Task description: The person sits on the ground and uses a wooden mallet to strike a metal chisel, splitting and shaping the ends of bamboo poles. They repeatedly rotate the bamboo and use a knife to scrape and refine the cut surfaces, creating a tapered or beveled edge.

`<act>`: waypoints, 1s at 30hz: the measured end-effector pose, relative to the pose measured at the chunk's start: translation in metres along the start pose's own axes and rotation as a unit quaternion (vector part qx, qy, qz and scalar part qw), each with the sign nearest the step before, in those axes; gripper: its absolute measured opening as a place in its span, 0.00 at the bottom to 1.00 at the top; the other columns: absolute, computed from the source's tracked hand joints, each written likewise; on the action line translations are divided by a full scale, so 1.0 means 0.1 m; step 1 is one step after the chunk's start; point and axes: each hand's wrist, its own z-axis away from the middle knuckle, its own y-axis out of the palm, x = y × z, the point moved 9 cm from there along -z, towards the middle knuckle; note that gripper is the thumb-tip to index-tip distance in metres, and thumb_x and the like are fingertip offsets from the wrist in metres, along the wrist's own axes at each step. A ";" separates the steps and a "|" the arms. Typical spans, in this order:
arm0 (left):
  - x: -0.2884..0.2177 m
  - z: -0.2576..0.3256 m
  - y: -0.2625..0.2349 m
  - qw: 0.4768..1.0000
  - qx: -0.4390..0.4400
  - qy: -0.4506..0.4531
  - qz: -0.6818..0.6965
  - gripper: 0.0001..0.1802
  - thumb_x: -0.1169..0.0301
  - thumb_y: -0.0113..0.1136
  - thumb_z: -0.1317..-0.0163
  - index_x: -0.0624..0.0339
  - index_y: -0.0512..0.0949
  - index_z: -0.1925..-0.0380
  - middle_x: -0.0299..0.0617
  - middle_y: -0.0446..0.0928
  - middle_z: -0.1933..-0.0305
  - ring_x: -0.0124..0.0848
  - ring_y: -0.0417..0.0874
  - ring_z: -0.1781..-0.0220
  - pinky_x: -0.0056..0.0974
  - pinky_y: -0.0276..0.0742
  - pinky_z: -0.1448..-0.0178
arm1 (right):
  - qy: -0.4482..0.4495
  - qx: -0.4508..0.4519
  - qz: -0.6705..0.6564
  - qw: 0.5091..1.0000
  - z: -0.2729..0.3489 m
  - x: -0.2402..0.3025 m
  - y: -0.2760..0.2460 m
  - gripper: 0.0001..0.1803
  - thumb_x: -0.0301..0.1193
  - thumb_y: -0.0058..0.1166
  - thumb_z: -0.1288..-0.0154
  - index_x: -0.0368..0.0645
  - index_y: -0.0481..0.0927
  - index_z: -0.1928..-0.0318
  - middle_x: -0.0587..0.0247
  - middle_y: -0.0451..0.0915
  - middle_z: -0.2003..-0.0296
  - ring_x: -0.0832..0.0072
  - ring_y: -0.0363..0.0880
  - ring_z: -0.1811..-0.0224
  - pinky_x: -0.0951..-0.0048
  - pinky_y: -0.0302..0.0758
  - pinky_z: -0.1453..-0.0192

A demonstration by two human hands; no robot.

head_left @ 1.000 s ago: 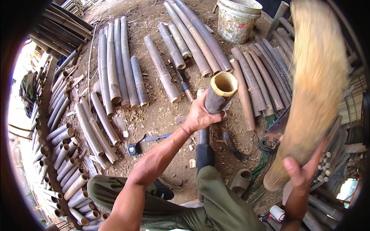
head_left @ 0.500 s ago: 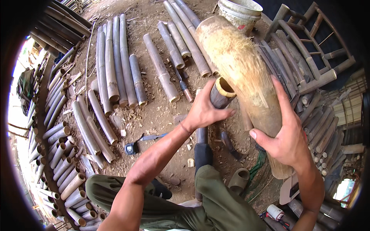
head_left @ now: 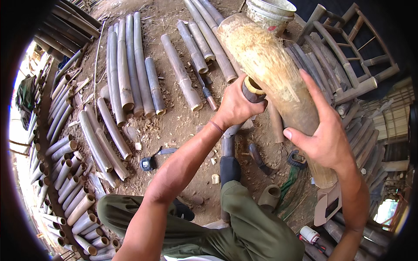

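My left hand (head_left: 235, 104) is wrapped round a dark bamboo tube (head_left: 251, 93), its pale cut rim facing up. Most of the tube below the rim is hidden by my fingers. Just right of it, my right hand (head_left: 322, 137) grips a thick wooden club (head_left: 267, 58). The club slants from upper left to lower right, with a frayed, yellowish patch on its upper part. Its side lies close beside the tube's rim; I cannot tell whether they touch. My thumb presses the club's near side and my fingers lie along the far side.
Cut bamboo poles (head_left: 125, 65) lie in rows on the dirt ground, with stacked tubes (head_left: 72, 191) at left. A tape measure (head_left: 148, 163), a curved dark tool (head_left: 257, 158) and a long blade (head_left: 204, 91) lie about. A white bucket (head_left: 271, 15) and bamboo frame (head_left: 344, 48) stand at back right.
Both hands have risen slightly, with the tube and the club still in them. My left fingers are closed further round the tube, whose rim now shows less.
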 end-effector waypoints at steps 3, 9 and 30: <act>0.01 0.02 -0.06 0.999 0.014 -0.026 -0.036 0.28 0.67 0.73 0.59 0.65 0.77 0.55 0.43 0.84 0.61 0.30 0.84 0.57 0.37 0.79 0.48 | -0.036 -0.057 -0.046 0.997 -0.05 0.04 -0.15 0.50 0.25 0.65 0.48 0.38 0.54 0.25 0.41 0.63 0.30 0.54 0.63 0.27 0.60 0.62 0.25; 0.03 0.02 0.00 0.999 0.013 -0.007 0.029 0.27 0.68 0.72 0.59 0.64 0.77 0.56 0.43 0.83 0.61 0.30 0.84 0.58 0.37 0.79 0.48 | 0.023 0.002 -0.039 0.999 0.11 -0.15 0.16 0.51 0.25 0.64 0.47 0.33 0.51 0.25 0.42 0.62 0.29 0.58 0.60 0.26 0.63 0.58 0.24; 0.07 0.04 0.07 0.997 0.027 -0.020 0.067 0.27 0.68 0.73 0.58 0.64 0.77 0.56 0.39 0.83 0.61 0.26 0.81 0.58 0.34 0.78 0.48 | -0.013 -0.013 0.026 0.999 0.25 -0.16 0.14 0.52 0.26 0.65 0.48 0.33 0.50 0.25 0.42 0.61 0.29 0.56 0.61 0.27 0.60 0.59 0.25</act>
